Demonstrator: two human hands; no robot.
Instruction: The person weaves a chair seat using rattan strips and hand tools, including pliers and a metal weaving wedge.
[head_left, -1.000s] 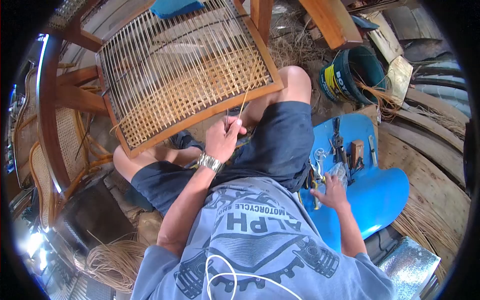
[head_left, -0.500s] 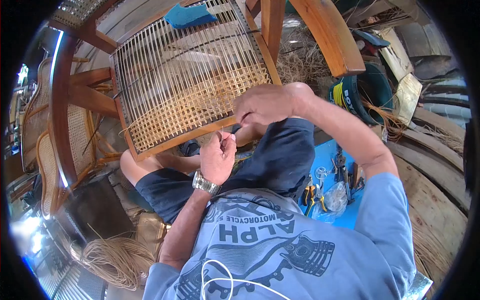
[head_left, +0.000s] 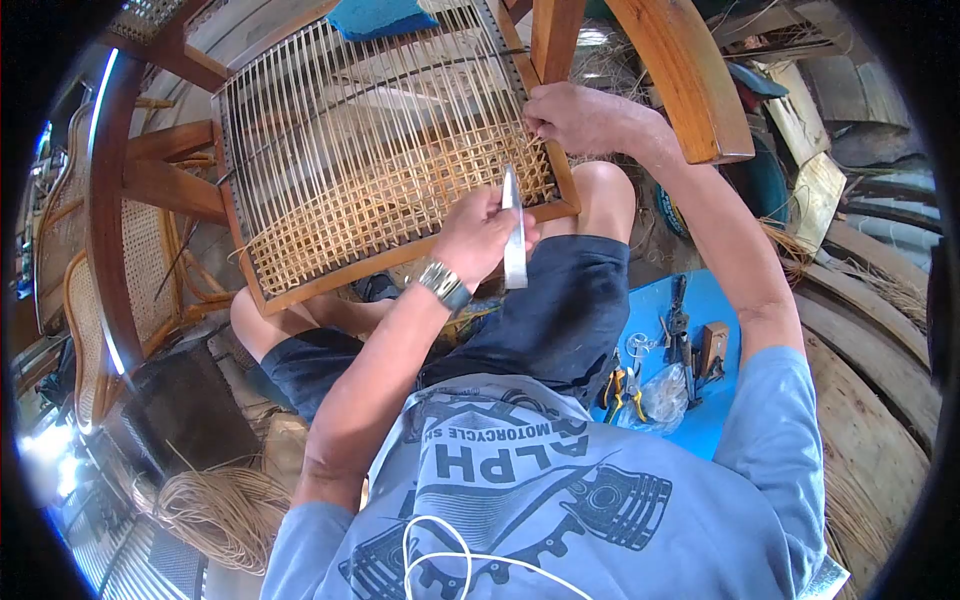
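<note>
My left hand [head_left: 478, 235], a watch on its wrist, is closed around a flat, pointed silvery metal tool [head_left: 514, 240]. It is over the front rail of a wooden chair frame [head_left: 420, 247]. My right hand [head_left: 570, 115] is at the frame's right side, fingers pinched at the edge of the woven cane seat [head_left: 370, 205]; what is between them is too small to make out. Cane strands are woven in an open grid near me, while the far part has only lengthwise strands [head_left: 330, 100]. A dark thin rod runs across those strands.
A blue piece [head_left: 380, 18] lies on the far strands. Pliers [head_left: 626, 393] and other tools lie on a blue surface [head_left: 655, 305] at my right. A cane coil [head_left: 225, 515] is at lower left. A wooden chair arm [head_left: 690, 80] juts out near my right forearm.
My right hand has moved up and right to the frame's right edge. My left hand has moved up and right, and the metal tool now shows in it.
</note>
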